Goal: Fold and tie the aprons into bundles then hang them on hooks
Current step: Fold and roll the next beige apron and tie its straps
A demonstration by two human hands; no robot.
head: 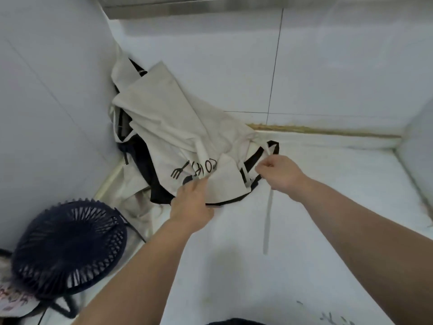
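Left hand [192,202] grips the apron [168,118] edge, right hand [278,174] pinches its strap [268,221].

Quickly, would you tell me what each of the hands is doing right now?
Left hand: grips the cream apron at its edge.
Right hand: pinches the pale strap.

I see bare desk [339,207] right of and in front of the apron pile [164,127], open for a hand to pass. The pile fills the corner where the left wall [46,90] meets the back wall [328,66]. A dark fan [68,249] blocks the near left. 1 pale strap [268,221] dangles across the open stretch. A raised side panel [419,148] closes the far right.
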